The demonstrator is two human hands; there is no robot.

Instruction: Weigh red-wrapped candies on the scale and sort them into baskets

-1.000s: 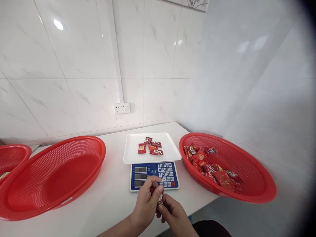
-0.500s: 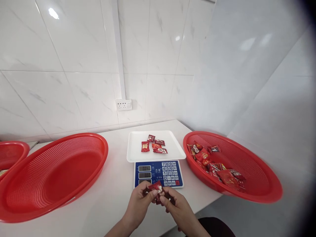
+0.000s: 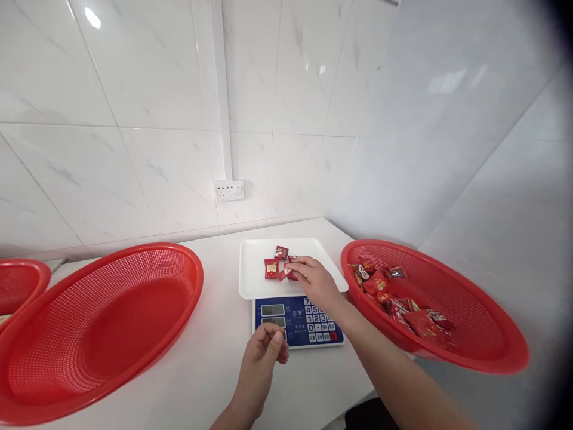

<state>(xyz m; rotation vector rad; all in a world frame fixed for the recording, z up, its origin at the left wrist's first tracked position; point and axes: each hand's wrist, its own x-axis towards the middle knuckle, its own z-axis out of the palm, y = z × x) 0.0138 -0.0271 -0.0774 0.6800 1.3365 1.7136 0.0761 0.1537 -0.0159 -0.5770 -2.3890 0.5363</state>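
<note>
Over the white tray (image 3: 250,280) of the scale, my right hand (image 3: 316,283) pinches a small red wrapped candy (image 3: 285,272) among others lying there. A red packet with a cream label (image 3: 271,269) lies left of my fingertips, and a dark red candy (image 3: 282,252) lies behind it. My left hand (image 3: 264,352) is curled in front of the blue scale keypad (image 3: 295,325), its fingers bent toward the thumb; whether anything small is between them cannot be seen.
An oval red basket (image 3: 134,322) stands at the left, with part of another red basket (image 3: 22,280) beyond it. At the right, a red basket (image 3: 474,298) holds several wrapped candies. A wall socket (image 3: 230,190) is behind the table.
My right hand has left my left hand and moved forward onto the tray. The red wrapped items held between both hands are no longer there. The view has shifted slightly.
</note>
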